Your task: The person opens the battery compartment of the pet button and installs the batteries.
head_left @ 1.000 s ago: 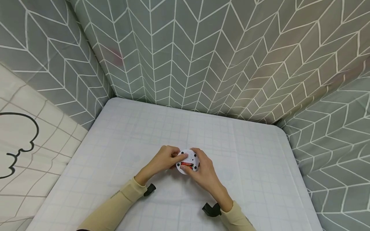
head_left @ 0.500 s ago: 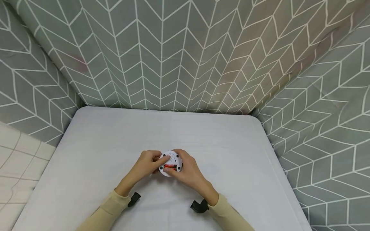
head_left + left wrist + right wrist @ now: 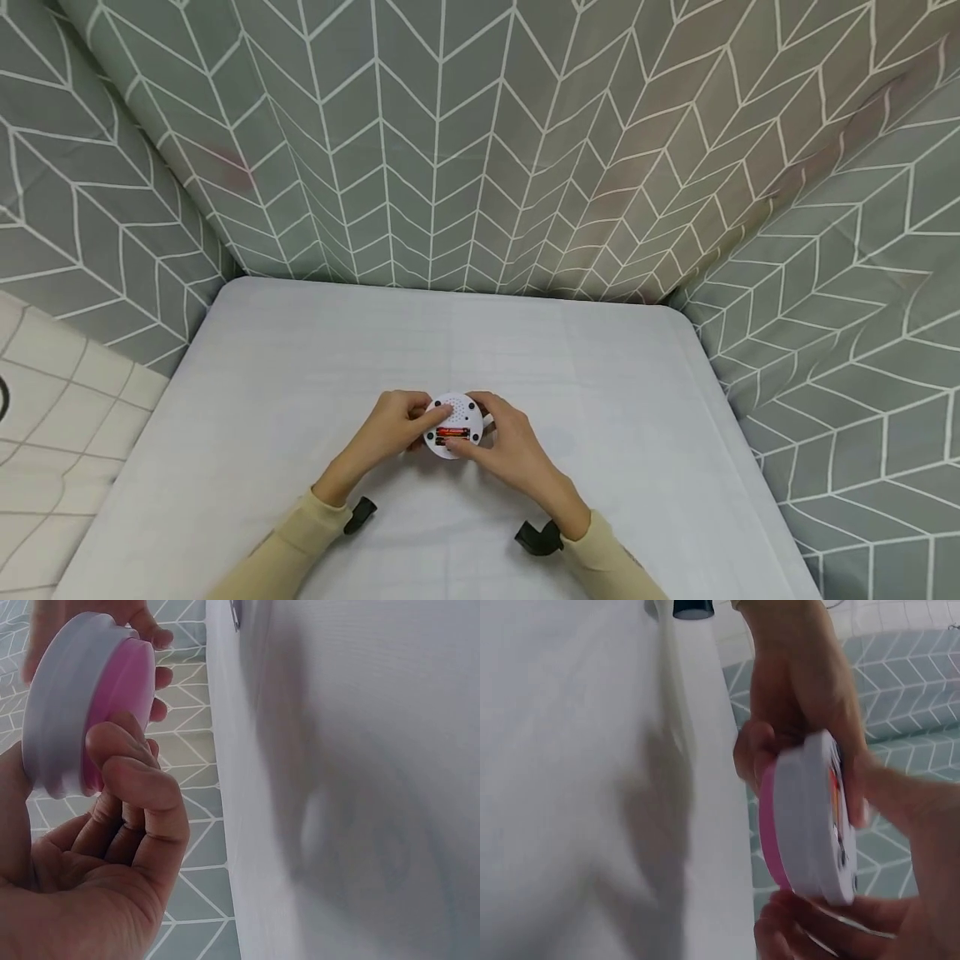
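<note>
Between both hands is a round white device (image 3: 467, 410) with its back turned up in the head view. Speaker holes, black feet and a battery bay with red batteries (image 3: 454, 432) show there. Its other side is a pink disc (image 3: 124, 686), seen in the left wrist view. My left hand (image 3: 387, 427) grips the left edge, thumb over the speaker holes and curled fingers at the pink side. My right hand (image 3: 513, 446) holds the opposite edge, its thumb at the lower battery and fingers around the far rim. The right thumb partly covers the lower battery.
A white-covered table (image 3: 315, 350) lies below, and the device's shadow falls on it. Grey patterned curtains (image 3: 450, 150) stand behind and at the sides. Black wrist mounts (image 3: 540, 540) stick out at the sleeves.
The head view has swung, shifting the whole scene. Both hands keep hold of the device. The right thumb has shifted slightly, and more of the lower battery shows.
</note>
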The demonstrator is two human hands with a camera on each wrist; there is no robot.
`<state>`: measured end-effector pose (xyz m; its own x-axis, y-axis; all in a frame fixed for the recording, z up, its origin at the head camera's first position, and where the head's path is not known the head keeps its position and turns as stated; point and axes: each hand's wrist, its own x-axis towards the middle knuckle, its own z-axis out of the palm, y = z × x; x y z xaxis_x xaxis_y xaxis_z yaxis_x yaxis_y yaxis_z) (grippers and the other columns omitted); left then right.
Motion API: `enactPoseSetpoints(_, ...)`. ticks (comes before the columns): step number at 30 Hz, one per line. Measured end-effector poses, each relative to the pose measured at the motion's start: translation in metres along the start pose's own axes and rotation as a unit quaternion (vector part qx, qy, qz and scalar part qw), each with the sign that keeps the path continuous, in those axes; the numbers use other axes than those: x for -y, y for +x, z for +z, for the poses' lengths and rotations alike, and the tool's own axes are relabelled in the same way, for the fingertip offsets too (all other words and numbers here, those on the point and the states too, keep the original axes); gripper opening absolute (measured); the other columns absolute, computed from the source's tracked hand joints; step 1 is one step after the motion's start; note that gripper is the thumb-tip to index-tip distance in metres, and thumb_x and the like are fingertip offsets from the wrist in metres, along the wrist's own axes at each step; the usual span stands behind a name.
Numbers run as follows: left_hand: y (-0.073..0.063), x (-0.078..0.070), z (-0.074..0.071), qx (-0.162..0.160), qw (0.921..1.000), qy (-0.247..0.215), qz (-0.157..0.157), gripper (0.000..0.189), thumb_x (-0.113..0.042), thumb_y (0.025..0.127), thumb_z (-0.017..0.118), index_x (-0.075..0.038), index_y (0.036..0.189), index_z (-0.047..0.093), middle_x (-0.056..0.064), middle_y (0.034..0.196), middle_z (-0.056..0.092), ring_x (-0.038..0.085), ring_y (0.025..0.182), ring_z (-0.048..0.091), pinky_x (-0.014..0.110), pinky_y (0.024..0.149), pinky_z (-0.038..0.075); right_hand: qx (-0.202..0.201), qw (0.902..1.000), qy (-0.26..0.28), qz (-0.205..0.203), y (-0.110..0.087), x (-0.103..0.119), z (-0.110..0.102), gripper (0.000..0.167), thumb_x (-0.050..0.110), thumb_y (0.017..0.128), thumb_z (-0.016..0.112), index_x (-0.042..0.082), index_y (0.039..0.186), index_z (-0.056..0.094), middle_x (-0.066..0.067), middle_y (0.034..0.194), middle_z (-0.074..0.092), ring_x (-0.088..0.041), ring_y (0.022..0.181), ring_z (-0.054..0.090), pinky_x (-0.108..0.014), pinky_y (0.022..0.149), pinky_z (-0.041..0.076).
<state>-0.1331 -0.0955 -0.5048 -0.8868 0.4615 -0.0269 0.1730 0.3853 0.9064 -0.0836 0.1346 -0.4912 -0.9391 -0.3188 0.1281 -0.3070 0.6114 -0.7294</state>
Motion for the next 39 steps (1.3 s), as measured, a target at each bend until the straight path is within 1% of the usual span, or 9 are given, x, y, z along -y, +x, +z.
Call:
enactPoseSetpoints(3, 0.002, -0.001, 0.001, 0.003, 1.0, 0.0, 0.002, 0.039, -0.043, 0.101, 0.072, -0.013, 0.076, 0.065, -0.008, 0.052, 0.055, 0.009, 0.047, 0.051, 0.025, 0.044, 0.038, 0.024, 0.9996, -0.009, 0.01, -0.006, -0.004, -0.012, 0.074, 0.045, 0.085, 0.089, 0.018, 0.145, 0.056, 0.005, 0.131, 0.065, -0.015, 0.113, 0.064, -0.041, 0.093, 0.057)
enactPoseSetpoints(6, 0.004, -0.003, 0.002, 0.003, 1.0, 0.002, 0.002, 0.038, -0.041, 0.101, 0.072, -0.013, 0.076, 0.064, -0.009, 0.052, 0.054, 0.009, 0.047, 0.051, 0.024, 0.044, 0.038, 0.049, 0.9982, -0.03, 0.015, -0.011, -0.008, -0.024, 0.081, 0.046, 0.079, 0.093, 0.016, 0.145, 0.057, 0.003, 0.137, 0.063, -0.021, 0.126, 0.06, -0.047, 0.102, 0.054)
enactPoseSetpoints(9, 0.005, -0.005, 0.003, 0.005, 1.0, 0.003, -0.002, 0.038, -0.04, 0.101, 0.072, -0.013, 0.075, 0.064, -0.009, 0.052, 0.054, 0.01, 0.047, 0.05, 0.024, 0.045, 0.037, 0.067, 0.9955, -0.064, 0.017, -0.016, -0.014, -0.036, 0.081, 0.043, 0.075, 0.096, 0.014, 0.142, 0.06, 0.0, 0.139, 0.063, -0.023, 0.131, 0.056, -0.049, 0.107, 0.049)
enactPoseSetpoints(11, 0.004, -0.005, 0.002, 0.005, 1.0, 0.003, -0.006, 0.039, -0.04, 0.101, 0.072, -0.013, 0.074, 0.063, -0.009, 0.052, 0.053, 0.01, 0.047, 0.05, 0.024, 0.045, 0.037, 0.078, 0.9926, -0.091, 0.02, -0.019, -0.018, -0.042, 0.08, 0.039, 0.072, 0.098, 0.012, 0.139, 0.062, -0.002, 0.138, 0.064, -0.023, 0.131, 0.055, -0.05, 0.109, 0.047)
enactPoseSetpoints(15, 0.004, -0.006, 0.002, 0.004, 0.9999, 0.003, -0.01, 0.04, -0.041, 0.1, 0.073, -0.013, 0.074, 0.063, -0.009, 0.051, 0.053, 0.01, 0.047, 0.051, 0.025, 0.045, 0.037, 0.094, 0.9857, -0.137, 0.028, -0.024, -0.026, -0.05, 0.077, 0.03, 0.067, 0.102, 0.007, 0.131, 0.066, -0.007, 0.128, 0.067, -0.024, 0.122, 0.057, -0.048, 0.106, 0.048)
enactPoseSetpoints(20, 0.003, -0.004, 0.001, 0.001, 1.0, 0.001, -0.007, 0.04, -0.041, 0.1, 0.073, -0.013, 0.074, 0.063, -0.009, 0.051, 0.053, 0.01, 0.047, 0.05, 0.024, 0.045, 0.037, 0.113, 0.9802, -0.157, 0.045, -0.028, -0.034, -0.048, 0.065, 0.02, 0.065, 0.102, 0.008, 0.119, 0.07, -0.003, 0.113, 0.066, -0.02, 0.108, 0.058, -0.045, 0.1, 0.05)
enactPoseSetpoints(31, 0.001, -0.003, -0.001, 0.001, 0.9997, -0.001, -0.023, 0.038, -0.041, 0.1, 0.073, -0.012, 0.077, 0.065, -0.008, 0.054, 0.055, 0.01, 0.049, 0.051, 0.024, 0.046, 0.038, 0.071, 0.9839, -0.159, 0.042, -0.023, -0.041, -0.032, 0.039, 0.01, 0.074, 0.096, 0.01, 0.104, 0.071, 0.002, 0.096, 0.064, -0.014, 0.093, 0.059, -0.033, 0.084, 0.052)
enactPoseSetpoints(34, 0.0, -0.004, -0.002, -0.001, 0.9997, -0.001, -0.026, 0.038, -0.041, 0.1, 0.073, -0.012, 0.077, 0.065, -0.007, 0.054, 0.055, 0.01, 0.049, 0.051, 0.024, 0.046, 0.038, 0.066, 0.9851, -0.155, 0.032, -0.021, -0.042, -0.03, 0.036, 0.008, 0.074, 0.096, 0.01, 0.098, 0.07, 0.002, 0.092, 0.064, -0.015, 0.09, 0.059, -0.031, 0.081, 0.052)
enactPoseSetpoints(39, -0.002, -0.003, -0.003, -0.002, 0.9998, -0.001, -0.021, 0.039, -0.042, 0.1, 0.073, -0.013, 0.076, 0.065, -0.008, 0.053, 0.054, 0.01, 0.049, 0.05, 0.024, 0.046, 0.036, 0.063, 0.9858, -0.152, 0.03, -0.019, -0.044, -0.029, 0.035, 0.008, 0.074, 0.096, 0.012, 0.096, 0.069, 0.003, 0.09, 0.063, -0.014, 0.088, 0.058, -0.03, 0.079, 0.051)
